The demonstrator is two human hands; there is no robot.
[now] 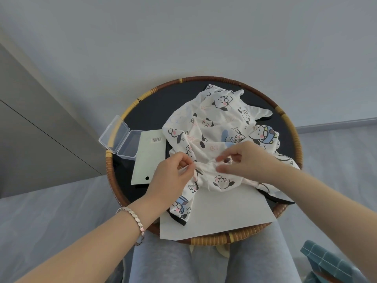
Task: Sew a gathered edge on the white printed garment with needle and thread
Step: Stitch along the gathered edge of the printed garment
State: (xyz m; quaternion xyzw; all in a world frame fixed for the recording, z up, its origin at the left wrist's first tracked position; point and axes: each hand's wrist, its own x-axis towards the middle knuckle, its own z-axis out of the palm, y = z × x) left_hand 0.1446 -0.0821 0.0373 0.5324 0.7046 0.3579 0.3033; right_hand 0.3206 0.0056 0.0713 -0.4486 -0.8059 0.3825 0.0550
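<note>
Where the white printed garment (214, 123) lies crumpled across the right half of the round, rattan-rimmed bench (204, 79), its thin cloth shows cartoon dog faces in black, pink and blue, and a black-trimmed hem lies toward the near rim. The left grip (171, 174) pinches a bunched ridge of the fabric. The right grip (244, 160), fingers curled, pinches the same ridge just beside it. Needle and thread cannot be made out. A white paper sheet (224, 211) lies under the garment's near part.

Seemingly a home room: rattan-rimmed round table (224, 79), plain wall (183, 37), grey cabinet (30, 129), teal checked fabric (326, 260).
</note>
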